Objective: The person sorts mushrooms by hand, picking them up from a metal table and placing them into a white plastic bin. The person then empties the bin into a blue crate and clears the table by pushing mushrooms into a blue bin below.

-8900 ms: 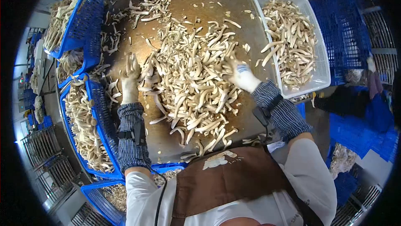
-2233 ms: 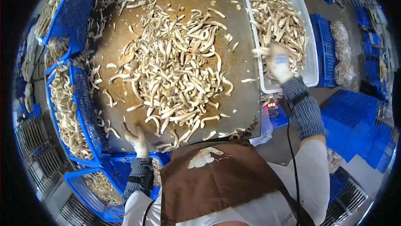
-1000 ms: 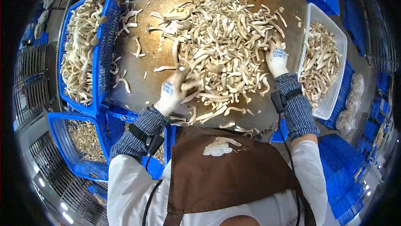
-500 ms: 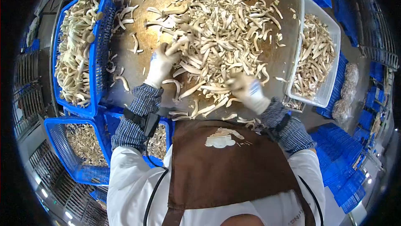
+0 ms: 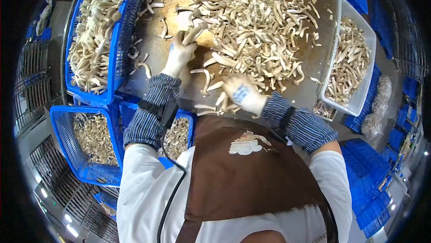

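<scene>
"Where are the mushrooms?"

"At least one mushroom point(image 5: 195, 32) is in the left hand point(image 5: 181, 51), fingers curled around it. The rest lie in a loose pile point(image 5: 265, 30) just beside, on the desk point(image 5: 326, 0)."

"And the right hand point(image 5: 242, 91)?"

"Palm down at the pile's near edge (its fingers are blurred, so whether it grasps anything, one cannot tell)."

"Which step is this?"

"Picking by hand from the pile, it seems."

"What does the next move call for?"

"Probably a light grip on the left, and right fingers slipped under single stems."

"Farther out?"

"A blue basket point(image 5: 122, 32) of mushrooms on the left, a white basket point(image 5: 362, 88) of them on the right."
</scene>
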Action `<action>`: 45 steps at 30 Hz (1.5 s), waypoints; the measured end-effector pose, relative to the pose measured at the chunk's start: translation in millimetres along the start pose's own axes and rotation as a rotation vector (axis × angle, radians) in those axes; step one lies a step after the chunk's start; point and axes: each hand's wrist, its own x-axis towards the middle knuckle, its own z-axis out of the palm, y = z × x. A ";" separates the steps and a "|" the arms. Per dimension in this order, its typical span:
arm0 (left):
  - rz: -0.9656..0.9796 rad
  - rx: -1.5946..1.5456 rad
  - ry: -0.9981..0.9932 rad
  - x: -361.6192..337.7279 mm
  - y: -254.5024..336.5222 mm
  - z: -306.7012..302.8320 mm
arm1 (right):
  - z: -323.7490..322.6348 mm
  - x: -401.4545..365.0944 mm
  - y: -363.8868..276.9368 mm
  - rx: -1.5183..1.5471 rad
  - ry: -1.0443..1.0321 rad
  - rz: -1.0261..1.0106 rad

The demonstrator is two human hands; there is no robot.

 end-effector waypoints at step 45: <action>-0.225 -0.392 -0.404 -84.6 87.6 112.7 | -14.5 -114.2 51.9 2.137 0.874 0.686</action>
